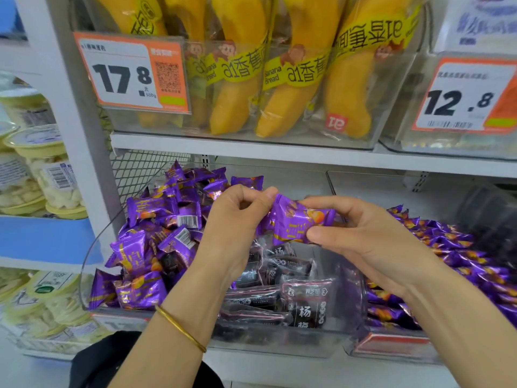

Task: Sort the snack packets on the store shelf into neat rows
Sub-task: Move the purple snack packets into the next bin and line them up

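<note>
You're standing in a shop, no question: white shelving (pixel 251 149), orange price tags (pixel 123 77) reading 17.8 and 12.8, wrapped banana bread (pixel 237 79) up top, and purple snack packets (pixel 156 219) heaped in clear bins below.

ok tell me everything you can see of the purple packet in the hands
The purple packet is a pillow pack of glossy foil-like wrap with gold print, an orange picture near its right end and crimped ends. It is held roughly level over the clear bin. The left hand pinches its left end; the right hand pinches the right part between forefinger and thumb.
</note>
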### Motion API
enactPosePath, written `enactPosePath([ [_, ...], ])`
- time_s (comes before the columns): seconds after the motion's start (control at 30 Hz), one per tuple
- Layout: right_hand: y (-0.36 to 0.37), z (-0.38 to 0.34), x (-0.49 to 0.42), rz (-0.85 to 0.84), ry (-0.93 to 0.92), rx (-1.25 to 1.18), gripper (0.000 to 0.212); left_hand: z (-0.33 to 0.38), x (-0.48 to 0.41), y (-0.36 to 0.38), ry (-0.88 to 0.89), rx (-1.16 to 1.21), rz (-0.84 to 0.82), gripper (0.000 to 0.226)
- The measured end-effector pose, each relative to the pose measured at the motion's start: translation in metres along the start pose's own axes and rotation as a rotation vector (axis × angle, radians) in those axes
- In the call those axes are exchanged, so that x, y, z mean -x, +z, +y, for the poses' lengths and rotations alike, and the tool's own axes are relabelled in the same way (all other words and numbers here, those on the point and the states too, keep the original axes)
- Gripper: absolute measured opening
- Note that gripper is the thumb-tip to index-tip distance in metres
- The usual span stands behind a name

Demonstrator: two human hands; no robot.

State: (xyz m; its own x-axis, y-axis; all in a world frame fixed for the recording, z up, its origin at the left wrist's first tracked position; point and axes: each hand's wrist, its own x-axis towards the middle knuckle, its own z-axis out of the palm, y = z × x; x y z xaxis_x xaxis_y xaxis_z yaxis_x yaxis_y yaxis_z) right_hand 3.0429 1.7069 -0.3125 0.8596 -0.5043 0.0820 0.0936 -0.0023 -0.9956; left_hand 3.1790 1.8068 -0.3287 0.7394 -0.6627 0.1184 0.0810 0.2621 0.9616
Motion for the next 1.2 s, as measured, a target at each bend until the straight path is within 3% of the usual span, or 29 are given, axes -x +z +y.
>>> enactPosePath([
  [0.13, -0.01, -0.003, 0.001, -0.09, -0.049, -0.005, 0.047, 0.004, 0.004, 0.008, 0.017, 0.054, -0.099, 0.027],
  [0.27, -0.043, -0.009, 0.013, -0.004, -0.093, 0.046, 0.044, -0.002, 0.009, 0.031, 0.039, 0.107, -0.203, 0.024],
  [0.47, -0.158, -0.019, 0.066, 0.355, -0.026, 0.243, 0.07, -0.026, 0.011, 0.081, 0.272, -0.469, -0.389, 0.015],
  [0.53, -0.187, -0.012, 0.08, 0.414, 0.108, 0.347, 0.053, -0.036, 0.007, 0.094, 0.344, -0.586, -0.427, 0.015],
  [0.6, -0.203, 0.0, 0.088, 0.414, 0.217, 0.42, 0.032, -0.045, 0.003, 0.101, 0.382, -0.647, -0.438, 0.016],
  [0.77, -0.22, 0.027, 0.091, 0.253, 0.349, 0.459, 0.035, -0.064, 0.001, 0.1, 0.445, -0.723, -0.42, 0.015],
  [1.1, -0.217, 0.057, 0.075, 0.221, 0.279, 0.548, 0.034, -0.069, 0.004, 0.104, 0.45, -0.692, -0.396, 0.019],
  [1.2, -0.22, 0.059, 0.075, 0.268, 0.213, 0.801, 0.037, -0.069, 0.003, 0.104, 0.454, -0.694, -0.396, 0.02],
])
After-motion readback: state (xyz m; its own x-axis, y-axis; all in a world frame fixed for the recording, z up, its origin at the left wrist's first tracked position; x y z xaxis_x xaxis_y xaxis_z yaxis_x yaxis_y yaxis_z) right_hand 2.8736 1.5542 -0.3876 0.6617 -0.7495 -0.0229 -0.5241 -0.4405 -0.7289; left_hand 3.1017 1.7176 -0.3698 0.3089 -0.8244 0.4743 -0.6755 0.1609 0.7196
